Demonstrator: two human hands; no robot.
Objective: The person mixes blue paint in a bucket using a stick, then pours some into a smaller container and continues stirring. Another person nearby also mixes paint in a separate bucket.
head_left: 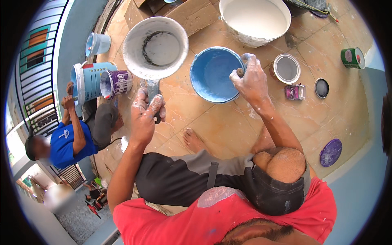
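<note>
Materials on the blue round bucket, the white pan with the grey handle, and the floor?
Blue round bucket: likely plastic, smooth thin rim, coated inside with pale blue paint. White paint-caked pan held by the left hand: probably metal, judging by its flat grey handle; paint hides the rest. Floor: glazed tan ceramic tiles, with visible grout lines and sheen.

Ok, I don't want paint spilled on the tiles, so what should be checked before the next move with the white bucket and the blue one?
1. Left hand grips the white bucket's handle: ok.
2. White bucket tipped with its mouth toward the camera; contents: cannot tell.
3. Right hand rests on the blue bucket's rim, holding a small stick-like thing: ok.
4. Blue bucket upright on the tiles, blue paint inside: ok.
5. Bare foot close below the blue bucket: not ok.
</note>
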